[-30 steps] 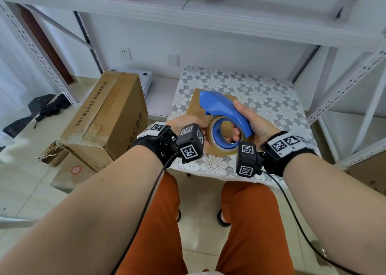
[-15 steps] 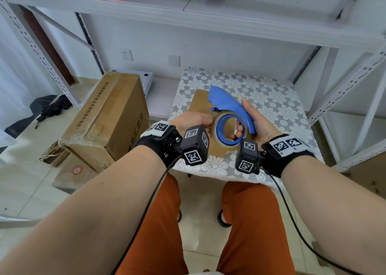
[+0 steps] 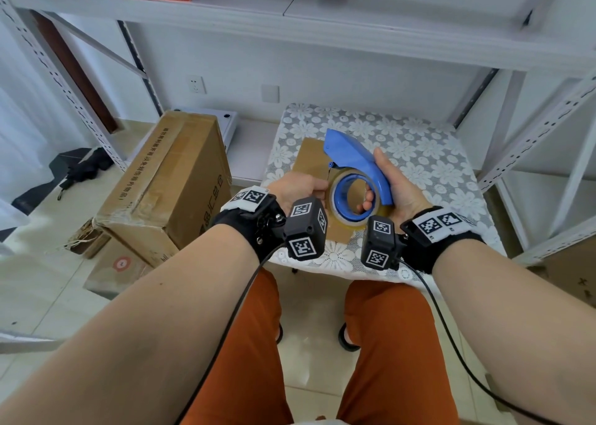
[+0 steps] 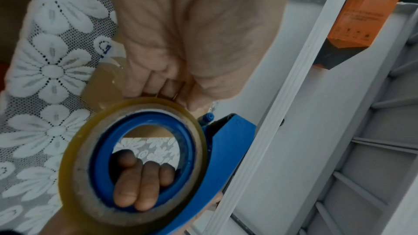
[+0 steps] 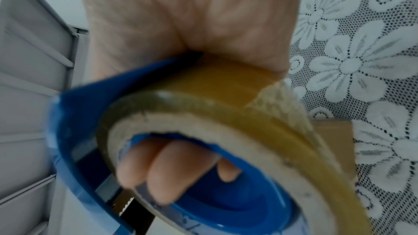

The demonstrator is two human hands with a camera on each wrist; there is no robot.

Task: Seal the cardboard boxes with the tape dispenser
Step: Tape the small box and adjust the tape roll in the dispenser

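Gripping the curved blue plastic tape dispenser [image 3: 356, 163], the right hand [image 3: 398, 192] curled through its ring.
Left hand [image 3: 296, 187] pinched the glossy amber tape roll [image 4: 90, 158] above the lace-covered worktop [image 3: 419, 147].

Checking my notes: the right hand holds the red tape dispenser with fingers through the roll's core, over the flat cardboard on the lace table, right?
Not quite: the tape dispenser is blue, not red, as the head view shows. The rest holds: right hand, cardboard, lace table.

Smooth blue plastic tape dispenser [image 3: 358, 163], glossy amber tape roll [image 4: 74, 172], matt brown cardboard box [image 3: 174, 179], white lace cloth [image 3: 419, 153].
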